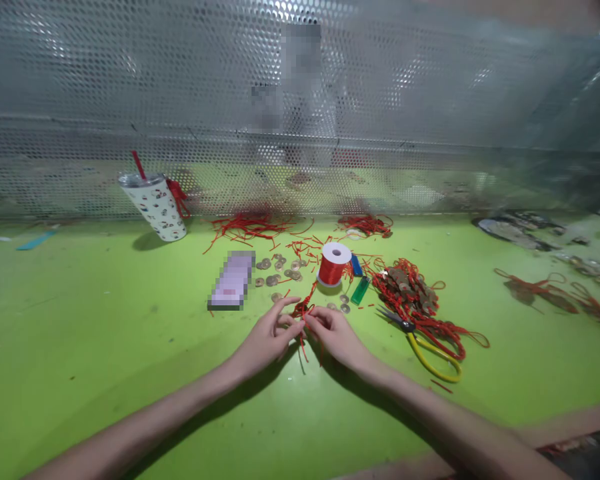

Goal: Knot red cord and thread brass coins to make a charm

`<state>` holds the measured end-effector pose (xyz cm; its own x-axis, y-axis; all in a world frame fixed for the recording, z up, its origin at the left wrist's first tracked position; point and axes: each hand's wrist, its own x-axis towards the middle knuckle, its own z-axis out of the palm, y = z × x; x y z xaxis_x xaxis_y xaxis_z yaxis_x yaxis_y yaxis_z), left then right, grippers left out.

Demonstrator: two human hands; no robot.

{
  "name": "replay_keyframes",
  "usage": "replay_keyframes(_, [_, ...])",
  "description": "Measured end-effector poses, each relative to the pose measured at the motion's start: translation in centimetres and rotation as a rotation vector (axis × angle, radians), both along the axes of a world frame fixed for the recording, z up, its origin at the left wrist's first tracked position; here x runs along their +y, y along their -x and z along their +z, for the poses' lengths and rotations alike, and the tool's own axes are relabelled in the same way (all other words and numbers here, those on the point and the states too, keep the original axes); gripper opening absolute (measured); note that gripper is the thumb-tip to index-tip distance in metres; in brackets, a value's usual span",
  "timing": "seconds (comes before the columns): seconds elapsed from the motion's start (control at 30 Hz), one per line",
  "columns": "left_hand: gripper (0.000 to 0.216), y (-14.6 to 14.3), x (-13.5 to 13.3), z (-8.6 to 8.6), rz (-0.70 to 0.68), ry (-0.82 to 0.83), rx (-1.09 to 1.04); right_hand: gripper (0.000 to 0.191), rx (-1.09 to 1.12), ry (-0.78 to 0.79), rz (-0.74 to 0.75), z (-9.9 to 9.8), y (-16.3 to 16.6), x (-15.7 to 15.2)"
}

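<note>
My left hand [270, 337] and my right hand [336, 333] meet over the green table [105, 347], fingers pinched on a short piece of knotted red cord [303, 311] between them. Loose red ends hang down below my fingers. Just beyond stands a spool of red cord [333, 264]. Several brass coins [280, 270] lie scattered behind my left hand. Yellow-handled scissors [425, 350] lie to the right of my right hand.
A patterned cup [156, 205] with a red straw stands at back left. A pile of finished red-cord coin strings [413, 293] lies right of the spool, beside a green lighter [360, 291] and a blue one [356, 265]. A perforated metal screen [300, 100] backs the table.
</note>
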<state>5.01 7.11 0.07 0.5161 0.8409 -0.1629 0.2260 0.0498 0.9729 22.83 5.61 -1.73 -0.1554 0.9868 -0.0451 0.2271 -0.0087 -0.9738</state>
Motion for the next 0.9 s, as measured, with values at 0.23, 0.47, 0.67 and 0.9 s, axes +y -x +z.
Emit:
replay_keyframes(0.23, [0.032,0.1,1.1,-0.3,-0.025,-0.14,0.057,0.022,-0.044,-0.09,-0.001,-0.1,0.2,-0.3])
replay_keyframes(0.47, [0.025,0.0,1.4,-0.3,-0.054,-0.286,0.104,0.02,-0.121,-0.131,-0.017,-0.2,0.0,-0.3])
replay_keyframes(0.67, [0.026,-0.6,2.0,-0.4,-0.053,-0.349,0.104,0.018,-0.194,-0.201,-0.017,0.0,-0.4,-0.3])
replay_keyframes(0.9, [0.027,-0.3,2.3,-0.8,-0.019,-0.35,0.109,0.025,-0.189,-0.172,0.0,-0.3,-0.8,-0.3])
